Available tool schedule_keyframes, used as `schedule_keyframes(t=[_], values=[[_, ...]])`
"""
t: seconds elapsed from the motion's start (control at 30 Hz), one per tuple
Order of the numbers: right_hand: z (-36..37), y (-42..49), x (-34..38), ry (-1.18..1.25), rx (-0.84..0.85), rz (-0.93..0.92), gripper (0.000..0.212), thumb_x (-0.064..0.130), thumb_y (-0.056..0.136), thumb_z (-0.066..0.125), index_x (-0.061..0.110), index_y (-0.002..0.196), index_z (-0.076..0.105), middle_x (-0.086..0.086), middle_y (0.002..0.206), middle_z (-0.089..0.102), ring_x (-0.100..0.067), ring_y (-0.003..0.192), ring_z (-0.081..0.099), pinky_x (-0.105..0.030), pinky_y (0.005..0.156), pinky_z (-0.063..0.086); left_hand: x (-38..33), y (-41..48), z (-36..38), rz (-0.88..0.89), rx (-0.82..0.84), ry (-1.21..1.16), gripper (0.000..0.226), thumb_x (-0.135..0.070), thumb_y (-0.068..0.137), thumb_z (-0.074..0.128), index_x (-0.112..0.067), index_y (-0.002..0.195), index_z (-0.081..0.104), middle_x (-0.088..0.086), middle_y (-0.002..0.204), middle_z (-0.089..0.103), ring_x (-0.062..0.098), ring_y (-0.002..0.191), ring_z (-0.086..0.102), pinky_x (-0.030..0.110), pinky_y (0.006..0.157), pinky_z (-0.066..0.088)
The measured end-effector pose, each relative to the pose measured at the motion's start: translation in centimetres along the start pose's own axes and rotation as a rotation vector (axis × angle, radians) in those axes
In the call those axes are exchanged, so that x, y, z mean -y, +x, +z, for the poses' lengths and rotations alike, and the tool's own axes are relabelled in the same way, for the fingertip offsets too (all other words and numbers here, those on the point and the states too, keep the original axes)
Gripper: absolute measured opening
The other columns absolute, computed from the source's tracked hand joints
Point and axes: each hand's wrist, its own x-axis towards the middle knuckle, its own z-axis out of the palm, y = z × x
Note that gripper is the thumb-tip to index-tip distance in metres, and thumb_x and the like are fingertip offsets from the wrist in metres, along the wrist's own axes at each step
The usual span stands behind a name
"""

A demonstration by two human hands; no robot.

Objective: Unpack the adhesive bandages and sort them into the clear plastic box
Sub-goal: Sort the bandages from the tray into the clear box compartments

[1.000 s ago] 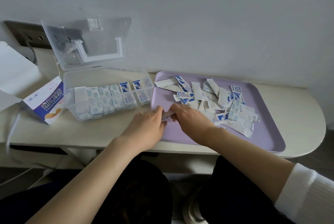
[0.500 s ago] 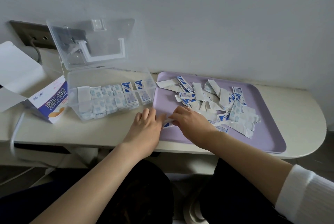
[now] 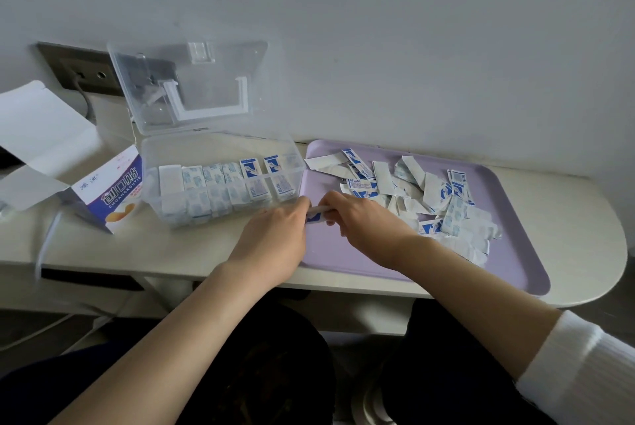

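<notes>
Adhesive bandages (image 3: 429, 198) in white-and-blue paper wrappers lie heaped on the flat lilac plastic tray (image 3: 343, 253), right of centre. At frame centre the left hand (image 3: 275, 239) and right hand (image 3: 364, 222) pinch one wrapped bandage (image 3: 318, 213) between curled fingers. Left of them stands the clear plastic box (image 3: 223, 191), lid raised, with rows of bandages inside. Farther left sits an opened blue-and-white cardboard carton (image 3: 113, 194).
</notes>
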Motion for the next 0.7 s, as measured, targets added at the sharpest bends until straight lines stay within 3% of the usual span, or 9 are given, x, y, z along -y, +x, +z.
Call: schedule_keyframes(t=[0.1, 0.2, 0.37, 0.5, 0.57, 0.63, 0.7], values=[[-0.8, 0.2, 0.5, 0.322, -0.024, 0.101, 0.011, 0.006, 0.092, 0.05, 0.012, 0.098, 0.058, 0.004, 0.08, 0.063, -0.014, 0.062, 0.061, -0.033, 0.067, 0.053, 0.8, 0.1, -1.2, -0.05, -0.001, -0.093, 0.018, -0.011, 0.097, 0.039, -0.017, 0.104, 0.054, 0.004, 0.082, 0.063, 0.023, 0.069, 0.058, 0.034, 0.057, 0.045], [-1.9, 0.1, 1.2, 0.545, -0.084, 0.145, 0.011, 0.013, 0.091, 0.057, 0.009, 0.084, 0.065, 0.003, 0.071, 0.066, -0.011, 0.056, 0.062, -0.021, 0.06, 0.051, 1.4, 0.0, -2.4, -0.131, -0.026, -0.261, 0.015, -0.018, 0.097, 0.043, -0.018, 0.088, 0.055, 0.005, 0.079, 0.066, 0.025, 0.066, 0.058, 0.038, 0.062, 0.048], [-2.0, 0.2, 3.1, 0.64, -0.086, 0.152, 0.021, 0.016, 0.097, 0.046, 0.012, 0.08, 0.06, 0.001, 0.065, 0.063, -0.007, 0.05, 0.057, -0.012, 0.055, 0.046, 1.4, -0.5, -4.0, -0.262, -0.095, -0.54, 0.01, -0.016, 0.094, 0.048, -0.012, 0.087, 0.053, 0.01, 0.078, 0.066, 0.029, 0.073, 0.064, 0.047, 0.075, 0.052], [-1.4, 0.3, 4.9, 0.623, -0.012, 0.114, 0.027, 0.014, 0.099, 0.04, 0.019, 0.076, 0.053, 0.002, 0.065, 0.062, -0.01, 0.052, 0.056, -0.013, 0.058, 0.047, 1.7, -1.1, -5.2, -0.264, -0.136, -0.517, 0.007, -0.012, 0.095, 0.046, -0.012, 0.094, 0.053, 0.007, 0.076, 0.062, 0.029, 0.073, 0.063, 0.042, 0.072, 0.051], [-0.9, 0.5, 5.6, 0.551, 0.002, 0.085, 0.019, 0.014, 0.098, 0.042, 0.016, 0.085, 0.055, -0.001, 0.07, 0.062, -0.01, 0.055, 0.058, -0.016, 0.063, 0.046, 2.0, -1.3, -5.5, -0.265, -0.163, -0.484, 0.01, -0.009, 0.094, 0.045, -0.013, 0.095, 0.054, -0.001, 0.069, 0.055, 0.027, 0.072, 0.06, 0.035, 0.069, 0.046], [-0.5, 0.7, 6.2, 0.494, -0.043, 0.034, 0.014, 0.012, 0.095, 0.049, 0.014, 0.108, 0.054, 0.001, 0.08, 0.061, -0.008, 0.061, 0.057, -0.012, 0.069, 0.042, 2.4, -1.2, -5.9, -0.271, -0.199, -0.48, 0.012, -0.007, 0.094, 0.045, -0.013, 0.095, 0.055, -0.005, 0.068, 0.052, 0.02, 0.067, 0.056, 0.027, 0.06, 0.042], [-0.2, 0.9, 6.8, 0.462, -0.101, -0.068, 0.045, 0.008, 0.087, 0.061, 0.011, 0.128, 0.044, 0.003, 0.1, 0.056, -0.004, 0.082, 0.052, -0.001, 0.076, 0.036, 2.9, -1.2, -6.4, -0.286, -0.23, -0.487, 0.013, -0.008, 0.094, 0.045, -0.015, 0.096, 0.056, 0.001, 0.073, 0.056, 0.01, 0.061, 0.051, 0.019, 0.051, 0.037]])
